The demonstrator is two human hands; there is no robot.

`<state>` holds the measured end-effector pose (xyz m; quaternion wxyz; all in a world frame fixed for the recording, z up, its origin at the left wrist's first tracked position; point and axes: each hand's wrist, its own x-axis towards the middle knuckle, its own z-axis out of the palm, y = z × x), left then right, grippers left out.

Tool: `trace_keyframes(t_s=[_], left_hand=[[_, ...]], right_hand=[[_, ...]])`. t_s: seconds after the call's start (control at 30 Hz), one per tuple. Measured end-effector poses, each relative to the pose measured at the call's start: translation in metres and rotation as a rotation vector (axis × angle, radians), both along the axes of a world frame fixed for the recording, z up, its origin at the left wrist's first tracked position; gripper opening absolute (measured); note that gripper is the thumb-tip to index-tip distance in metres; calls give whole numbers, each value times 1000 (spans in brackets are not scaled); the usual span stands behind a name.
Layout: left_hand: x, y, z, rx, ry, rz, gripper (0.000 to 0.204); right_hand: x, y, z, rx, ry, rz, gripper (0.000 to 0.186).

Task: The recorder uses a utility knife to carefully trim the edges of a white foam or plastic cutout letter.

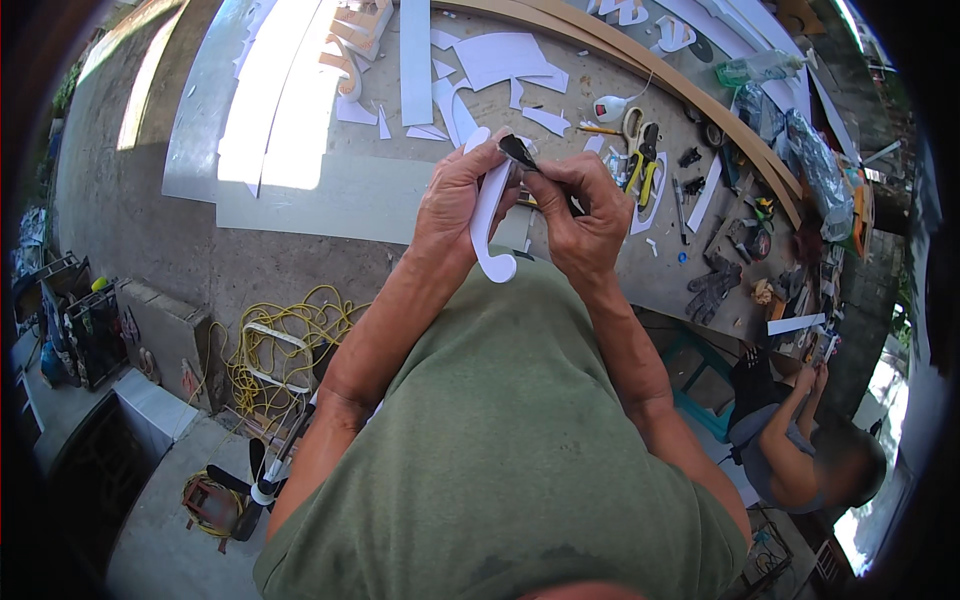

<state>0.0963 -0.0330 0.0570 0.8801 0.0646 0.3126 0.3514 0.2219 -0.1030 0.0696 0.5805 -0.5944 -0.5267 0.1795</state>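
Close in, we see our green shirt (510, 460) filling the lower frame, both forearms rising from it to meet above the tabletop (340, 195).

Our left hand (455, 200) has its fingers closed around a white curved cutout (488, 215), hook-shaped at its lower end, held roughly upright in the air over the near edge of the tabletop. Our right hand (580, 205) has its fingers pinched shut on a small dark blade (518, 152), whose tip touches the upper edge of the cutout.

Just past the hands, on the tabletop: white scraps (500, 60) scattered loosely, a long white strip (415, 50) lying lengthwise, and a broad pale sheet (330, 190) partly in sun. To the right of the hands lie yellow-handled pliers (645, 165), scissors (632, 125), a white glue bottle (612, 106) and a pair of grey gloves (712, 288).

Farther out, a curved wooden strip (690, 90) arcs across the tabletop's far side, with crumpled plastic bags (815, 160) beyond it.

Down on the floor to our left, a coil of yellow cord (270, 345). At lower right, another person (800, 450) sits apart, hands raised to the tabletop edge.
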Motion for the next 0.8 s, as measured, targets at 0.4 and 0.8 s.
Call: trace_keyframes(t_s=[0.4,0.8], left_hand=[[6,-2,0,-21,101,-7,13],[5,0,-7,34,114,-58,14]], right_hand=[[10,7,-3,-60,251,108,9],[14,-7,-8,-87,373,112,10]])
